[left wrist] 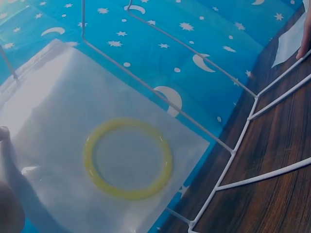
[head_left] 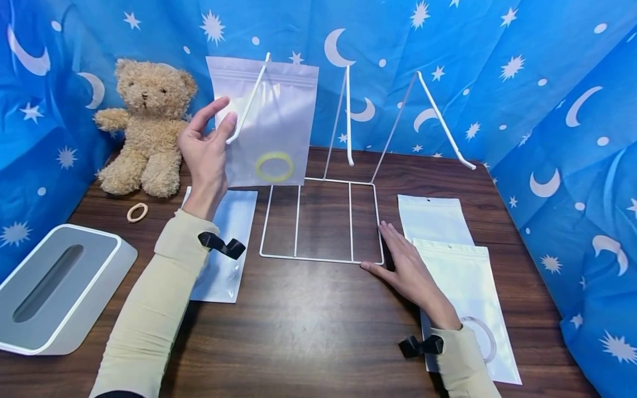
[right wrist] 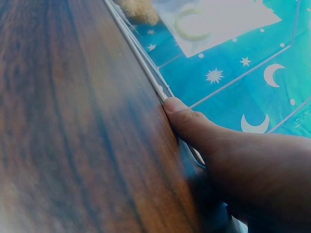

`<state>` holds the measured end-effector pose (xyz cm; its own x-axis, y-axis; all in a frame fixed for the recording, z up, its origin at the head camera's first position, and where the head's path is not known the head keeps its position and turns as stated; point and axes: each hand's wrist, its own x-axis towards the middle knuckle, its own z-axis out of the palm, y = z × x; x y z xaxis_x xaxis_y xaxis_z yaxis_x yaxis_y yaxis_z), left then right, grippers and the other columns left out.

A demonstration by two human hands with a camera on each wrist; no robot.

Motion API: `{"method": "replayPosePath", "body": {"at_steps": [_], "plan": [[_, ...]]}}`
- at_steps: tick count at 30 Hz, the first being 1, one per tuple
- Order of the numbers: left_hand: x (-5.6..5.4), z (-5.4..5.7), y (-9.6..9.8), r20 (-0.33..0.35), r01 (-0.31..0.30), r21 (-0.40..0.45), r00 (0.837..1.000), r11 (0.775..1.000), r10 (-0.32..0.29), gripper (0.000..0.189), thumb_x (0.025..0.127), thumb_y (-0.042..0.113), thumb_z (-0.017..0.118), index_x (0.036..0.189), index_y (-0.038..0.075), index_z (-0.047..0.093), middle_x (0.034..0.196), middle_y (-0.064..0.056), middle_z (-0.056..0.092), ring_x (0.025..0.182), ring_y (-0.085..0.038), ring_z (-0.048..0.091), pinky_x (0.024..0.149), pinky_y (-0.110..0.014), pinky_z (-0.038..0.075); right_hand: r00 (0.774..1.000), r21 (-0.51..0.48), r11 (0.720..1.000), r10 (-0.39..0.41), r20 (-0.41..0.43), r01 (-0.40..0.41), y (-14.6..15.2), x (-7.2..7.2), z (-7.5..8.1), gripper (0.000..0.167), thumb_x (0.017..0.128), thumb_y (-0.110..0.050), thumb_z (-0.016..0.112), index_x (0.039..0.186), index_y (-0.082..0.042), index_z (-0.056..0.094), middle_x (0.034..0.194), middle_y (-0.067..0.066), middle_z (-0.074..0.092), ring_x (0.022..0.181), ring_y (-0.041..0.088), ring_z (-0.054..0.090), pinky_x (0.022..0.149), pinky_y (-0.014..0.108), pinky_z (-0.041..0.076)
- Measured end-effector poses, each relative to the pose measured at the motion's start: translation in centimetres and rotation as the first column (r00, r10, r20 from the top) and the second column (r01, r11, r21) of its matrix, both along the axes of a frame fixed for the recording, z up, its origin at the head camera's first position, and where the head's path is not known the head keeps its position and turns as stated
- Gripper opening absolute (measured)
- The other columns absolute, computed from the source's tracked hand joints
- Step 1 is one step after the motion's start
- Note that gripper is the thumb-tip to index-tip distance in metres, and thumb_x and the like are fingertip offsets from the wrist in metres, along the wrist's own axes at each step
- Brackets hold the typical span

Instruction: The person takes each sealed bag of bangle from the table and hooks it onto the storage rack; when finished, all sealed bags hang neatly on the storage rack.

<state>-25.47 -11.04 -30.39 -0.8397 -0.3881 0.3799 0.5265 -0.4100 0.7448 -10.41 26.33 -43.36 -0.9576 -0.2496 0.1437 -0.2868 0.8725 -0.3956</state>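
Observation:
A clear-fronted zip bag with a yellow ring inside hangs at the back of the left prong of a white wire display rack. My left hand is at the bag's left edge, thumb and index finger apart in front of it, beside the prong. Whether they touch the bag I cannot tell. In the left wrist view, the yellow ring shows through the bag. My right hand rests at the rack's front right corner, fingers straight along the side; its thumb touches the front wire.
Two overlapping white bags lie on the right, the front bag with a pale ring showing. Another bag lies under my left forearm. Leftward are a teddy bear, a small wooden ring and a tissue box.

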Motion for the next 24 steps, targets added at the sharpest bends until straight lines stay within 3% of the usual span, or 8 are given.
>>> {"method": "replayPosePath", "body": {"at_steps": [4, 9, 17, 24], "plan": [[-0.4, -0.2, -0.4, -0.006, 0.014, -0.017, 1.000, 1.000, -0.014, 0.029, 0.079, -0.006, 0.078, 0.107, -0.001, 0.074, 0.114, -0.017, 0.068, 0.063, -0.014, 0.061, 0.073, -0.024, 0.055, 1.000, -0.005, 1.000, 0.010, -0.003, -0.010, -0.1, -0.1, 0.0, 0.098, 0.085, -0.063, 0.064, 0.155, -0.008, 0.025, 0.158, 0.014, 0.026, 0.145, 0.031, 0.021, 0.112, 0.057, 0.022], [-0.6, -0.2, -1.0, -0.005, 0.028, -0.047, 1.000, 0.999, -0.028, 0.028, 0.080, -0.004, 0.078, 0.108, -0.001, 0.074, 0.114, -0.016, 0.068, 0.081, -0.020, 0.066, 0.075, -0.025, 0.054, 1.000, -0.003, 1.000, 0.008, -0.011, -0.008, -0.3, -0.1, 0.0, 0.098, 0.084, -0.063, 0.065, 0.155, -0.008, 0.025, 0.158, 0.014, 0.027, 0.145, 0.030, 0.021, 0.112, 0.055, 0.022], [-0.4, -0.1, -1.7, -0.004, 0.063, -0.074, 0.998, 0.995, -0.063, 0.031, 0.081, -0.005, 0.077, 0.111, 0.000, 0.072, 0.117, -0.017, 0.066, 0.090, -0.025, 0.067, 0.079, -0.029, 0.054, 1.000, 0.003, 1.000, 0.000, -0.001, 0.000, -0.5, -0.1, 0.0, 0.098, 0.084, -0.064, 0.064, 0.155, -0.008, 0.026, 0.158, 0.014, 0.026, 0.145, 0.030, 0.021, 0.112, 0.056, 0.022], [0.8, -0.4, -3.2, -0.069, 0.111, -0.107, 0.990, 0.988, -0.119, 0.037, 0.083, -0.009, 0.072, 0.119, -0.004, 0.066, 0.132, -0.018, 0.057, 0.126, -0.024, 0.052, 0.102, -0.034, 0.042, 1.000, -0.015, 1.000, 0.005, -0.017, -0.005, -0.3, 0.2, 0.1, 0.098, 0.084, -0.064, 0.064, 0.155, -0.008, 0.026, 0.158, 0.015, 0.026, 0.145, 0.032, 0.022, 0.111, 0.058, 0.023]]}}
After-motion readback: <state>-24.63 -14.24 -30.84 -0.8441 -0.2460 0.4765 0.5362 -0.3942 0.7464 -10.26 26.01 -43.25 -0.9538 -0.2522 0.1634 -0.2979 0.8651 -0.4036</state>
